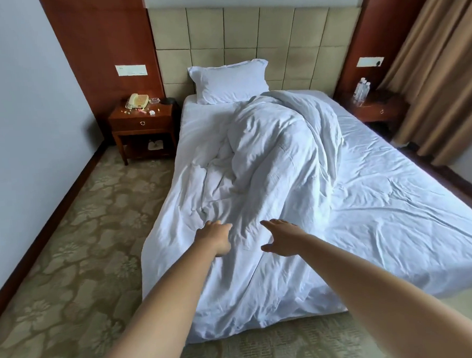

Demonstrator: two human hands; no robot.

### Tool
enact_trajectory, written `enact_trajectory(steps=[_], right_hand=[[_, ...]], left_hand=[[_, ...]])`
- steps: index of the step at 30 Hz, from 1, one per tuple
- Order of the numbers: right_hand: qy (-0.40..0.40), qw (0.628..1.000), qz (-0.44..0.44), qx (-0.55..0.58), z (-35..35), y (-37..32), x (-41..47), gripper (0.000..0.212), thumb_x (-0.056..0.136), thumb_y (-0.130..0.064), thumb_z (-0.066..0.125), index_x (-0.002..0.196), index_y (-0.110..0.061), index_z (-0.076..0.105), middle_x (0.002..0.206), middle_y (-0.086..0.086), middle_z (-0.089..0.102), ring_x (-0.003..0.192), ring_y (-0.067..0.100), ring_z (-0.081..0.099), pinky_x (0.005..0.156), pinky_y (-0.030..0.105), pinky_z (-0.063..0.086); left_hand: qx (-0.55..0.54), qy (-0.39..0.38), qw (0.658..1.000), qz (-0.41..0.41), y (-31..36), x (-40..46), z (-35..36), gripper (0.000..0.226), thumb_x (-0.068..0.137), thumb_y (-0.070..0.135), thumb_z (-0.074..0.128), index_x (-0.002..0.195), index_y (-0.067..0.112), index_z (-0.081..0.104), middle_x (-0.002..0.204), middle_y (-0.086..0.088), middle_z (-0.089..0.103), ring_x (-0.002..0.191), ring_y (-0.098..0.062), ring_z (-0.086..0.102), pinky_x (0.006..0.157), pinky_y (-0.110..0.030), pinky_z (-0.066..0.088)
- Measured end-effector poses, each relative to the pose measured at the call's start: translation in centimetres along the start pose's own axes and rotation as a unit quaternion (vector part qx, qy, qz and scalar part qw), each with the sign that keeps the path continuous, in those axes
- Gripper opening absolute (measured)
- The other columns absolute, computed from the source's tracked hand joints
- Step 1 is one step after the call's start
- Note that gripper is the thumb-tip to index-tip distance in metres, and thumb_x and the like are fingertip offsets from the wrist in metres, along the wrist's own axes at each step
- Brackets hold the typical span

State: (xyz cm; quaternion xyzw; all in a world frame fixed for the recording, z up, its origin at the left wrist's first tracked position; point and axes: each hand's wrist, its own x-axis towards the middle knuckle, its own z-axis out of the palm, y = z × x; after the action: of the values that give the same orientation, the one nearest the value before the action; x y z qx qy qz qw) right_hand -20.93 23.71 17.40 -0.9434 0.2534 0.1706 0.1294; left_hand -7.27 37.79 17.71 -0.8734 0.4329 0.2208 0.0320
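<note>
The left hand (214, 239) and right hand (282, 239) hovered with fingers released, grasping nothing, over the duvet (269, 161) bunched mid-frame on the bed (392, 199); catching only 1 layer might twist it further.

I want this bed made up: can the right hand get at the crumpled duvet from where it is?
Probably yes. The right hand, fingers spread, hovers right at the near end of the duvet, and nothing lies between them. Whether it already touches the fabric I cannot tell.
</note>
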Motion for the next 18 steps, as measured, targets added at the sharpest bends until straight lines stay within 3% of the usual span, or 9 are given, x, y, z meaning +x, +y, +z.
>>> enact_trajectory(steps=[7, 11, 18], right_hand=[[0.022, 1.000, 0.008, 0.019, -2.3, 13.7, 1.8, 0.077, 0.091, -0.047, 0.054, 0.152, -0.021, 0.014, 0.158, 0.004, 0.020, 0.145, 0.021, 0.017, 0.114, 0.037, 0.023], [0.011, 1.000, 0.017, 0.023, -3.2, 22.6, 3.0, 0.075, 0.091, -0.044, 0.053, 0.152, -0.021, 0.016, 0.154, 0.005, 0.026, 0.143, 0.022, 0.022, 0.112, 0.037, 0.028], [-0.006, 0.998, 0.038, 0.043, -3.8, 34.2, 6.6, 0.071, 0.092, -0.039, 0.053, 0.150, -0.020, 0.019, 0.148, 0.006, 0.032, 0.138, 0.025, 0.029, 0.106, 0.038, 0.034]], left_hand=[[0.014, 0.002, 1.000, 0.026, 13.0, 7.4, -0.9, 0.058, 0.091, 0.020, 0.044, 0.147, 0.025, 0.028, 0.147, -0.004, 0.032, 0.137, -0.026, 0.029, 0.108, -0.039, 0.035], [0.025, -0.005, 0.999, 0.032, 20.8, 12.2, -1.1, 0.053, 0.091, 0.018, 0.044, 0.143, 0.023, 0.036, 0.142, -0.006, 0.037, 0.133, -0.026, 0.033, 0.103, -0.041, 0.038], [0.027, -0.055, 0.997, 0.045, 30.4, 19.7, -0.8, 0.055, 0.092, 0.018, 0.042, 0.146, 0.024, 0.031, 0.147, -0.004, 0.031, 0.137, -0.025, 0.029, 0.105, -0.039, 0.037]])
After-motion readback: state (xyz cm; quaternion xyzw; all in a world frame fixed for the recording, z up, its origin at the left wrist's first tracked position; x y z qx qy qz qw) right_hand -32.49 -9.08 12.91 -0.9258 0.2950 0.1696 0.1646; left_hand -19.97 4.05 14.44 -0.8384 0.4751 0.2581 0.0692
